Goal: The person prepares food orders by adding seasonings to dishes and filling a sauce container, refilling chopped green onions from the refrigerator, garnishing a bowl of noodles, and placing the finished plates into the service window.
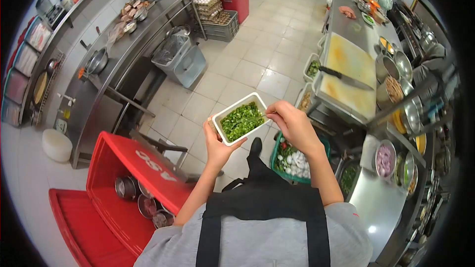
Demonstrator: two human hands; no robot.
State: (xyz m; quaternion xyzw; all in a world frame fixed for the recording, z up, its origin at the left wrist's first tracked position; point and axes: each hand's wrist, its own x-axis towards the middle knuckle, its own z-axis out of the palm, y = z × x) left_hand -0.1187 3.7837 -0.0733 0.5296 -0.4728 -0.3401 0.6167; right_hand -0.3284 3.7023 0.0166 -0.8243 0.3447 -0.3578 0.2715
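A white rectangular container point(228, 140) of chopped green herbs or scallions point(241, 120) is held up in the middle of the view, above the tiled floor. My left hand point(218, 143) grips its left and lower side, thumb at the near edge. At the container's right rim is my right hand point(287, 120), its thumb and fingers pinched together over the greens. Whatever lies between those fingertips is too small to make out.
A red cooler point(111, 168) with pots inside stands open at the lower left. A green basket point(275, 162) of vegetables is on the floor below my right hand. To the right, a knife point(346, 78) lies on a cutting board point(354, 57). A steel table point(133, 34) runs along the left.
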